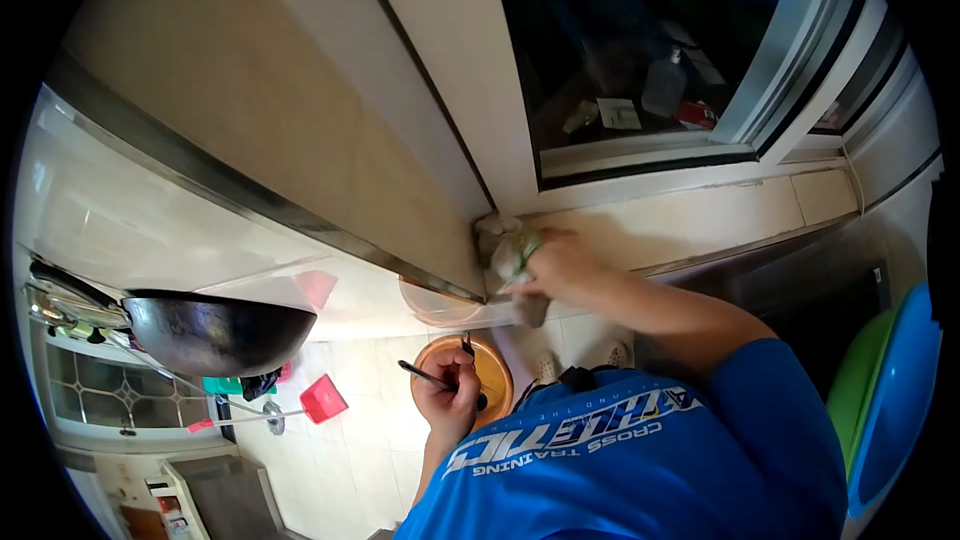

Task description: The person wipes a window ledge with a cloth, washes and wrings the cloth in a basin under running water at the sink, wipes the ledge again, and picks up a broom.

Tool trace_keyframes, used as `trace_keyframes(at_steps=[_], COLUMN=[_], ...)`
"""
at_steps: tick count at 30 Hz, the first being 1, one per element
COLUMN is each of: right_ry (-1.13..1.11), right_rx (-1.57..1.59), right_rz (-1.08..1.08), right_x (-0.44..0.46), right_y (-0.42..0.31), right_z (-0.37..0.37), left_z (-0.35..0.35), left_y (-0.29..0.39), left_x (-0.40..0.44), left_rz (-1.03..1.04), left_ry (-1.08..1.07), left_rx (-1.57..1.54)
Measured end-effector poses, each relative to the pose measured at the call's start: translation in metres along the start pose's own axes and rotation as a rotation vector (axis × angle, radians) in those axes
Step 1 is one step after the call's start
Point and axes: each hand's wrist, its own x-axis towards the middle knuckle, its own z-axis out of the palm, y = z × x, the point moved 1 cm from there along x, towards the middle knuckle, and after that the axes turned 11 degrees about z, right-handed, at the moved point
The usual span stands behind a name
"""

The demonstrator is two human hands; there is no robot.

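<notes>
Evidently both arms are in use, well apart. Right arm (670,315) comes in from the right out of a blue sleeve (770,380), nearly straight, reaching across the front of the body to the inner end of a pale tiled ledge (700,220). Right hand (550,262) blurred; its grip is closed on a bunched, pale and greenish cloth (512,252), though the exact finger placement cannot be made out. Cloth lies in the corner where the ledge meets a tall beige panel (290,110).

Left hand (452,390) is lower, forearm rising from the bottom edge. Grip closed, fingers curled around a dark slim object (424,376); what it is, cannot tell. Beneath that hand, in view, an orange basin (500,370).

Surroundings: the panel stands close along the left of the right hand and bounds the corner on that side. Window frame (650,165) with dark glass rises behind the ledge; a clear bottle (664,85) shows through the pane. Far left, a dark wok (220,333); below and right of it, a pink dustpan (323,399) over the pale tiled floor (345,470). At right, a green basin (862,380) just beside a blue basin (908,390). Light shoes (615,353) show just past the shirt hem.
</notes>
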Motion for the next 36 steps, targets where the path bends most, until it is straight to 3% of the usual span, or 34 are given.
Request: trace_keyframes(at_steps=[1, 3, 4, 6, 7, 9, 11, 13, 14, 18, 21, 23, 26, 27, 30, 32, 34, 35, 36], right_ry=[0.171, -0.145, -0.152, 0.054, 0.045, 0.342, 0.344, 0.397, 0.35, 0.349, 0.382, 0.323, 0.488, 0.52, 0.804, 0.783, 0.85, 0.856, 0.93], right_rx=[0.096, -0.036, -0.042, 0.145, 0.145, 0.109, 0.152, 0.039, 0.138, 0.192, 0.194, 0.191, 0.147, 0.096, -0.147, -0.055, -0.166, -0.164, -0.218], right_rz=[-0.042, 0.244, 0.241, 0.211, 0.217, -0.033, -0.338, -0.173, -0.156, -0.158, -0.169, -0.028, 0.142, 0.274, 0.355, 0.557, 0.762, 0.766, 0.869], right_x=[-0.007, -0.026, -0.034, -0.046, -0.046, -0.037, 0.002, 0.011, 0.011, 0.003, -0.019, -0.041, -0.066, -0.078, -0.124, -0.153, -0.175, -0.176, -0.177], right_y=[0.016, 0.023, 0.028, 0.035, 0.029, -0.005, -0.021, -0.038, -0.041, -0.032, -0.005, 0.015, 0.073, 0.094, 0.16, 0.199, 0.24, 0.25, 0.259], right_z=[-0.002, -0.051, -0.058, -0.071, -0.072, -0.072, -0.025, 0.013, 0.01, 0.01, -0.005, -0.022, -0.03, -0.038, -0.056, -0.075, -0.083, -0.084, -0.086], left_z=[0.0, -0.006, -0.009, -0.011, -0.01, -0.009, -0.006, -0.001, 0.002, 0.015, 0.042, 0.054, 0.075, 0.081, 0.105, 0.118, 0.133, 0.142, 0.153], left_y=[0.002, 0.002, -0.001, -0.003, -0.003, -0.003, -0.005, -0.008, -0.008, -0.007, -0.006, -0.011, -0.003, 0.001, 0.014, 0.012, 0.015, 0.016, 0.017], left_x=[-0.001, -0.006, -0.008, -0.01, -0.01, -0.009, -0.007, -0.004, -0.001, 0.013, 0.025, 0.033, 0.046, 0.05, 0.057, 0.06, 0.065, 0.067, 0.07], left_rz=[-0.012, -0.031, -0.018, -0.013, -0.024, -0.041, -0.05, 0.012, 0.066, -0.012, 0.052, 0.121, 0.228, 0.228, 0.173, 0.19, 0.206, 0.211, 0.304], left_ry=[0.008, 0.022, 0.043, 0.088, 0.087, 0.1, 0.057, -0.001, -0.041, -0.119, -0.248, -0.346, -0.455, -0.465, -0.609, -0.649, -0.74, -0.745, -0.808], left_rx=[-0.013, -0.026, -0.011, -0.01, -0.011, -0.019, -0.035, -0.042, -0.044, -0.091, -0.042, 0.094, 0.233, 0.234, 0.303, 0.337, 0.405, 0.406, 0.433])
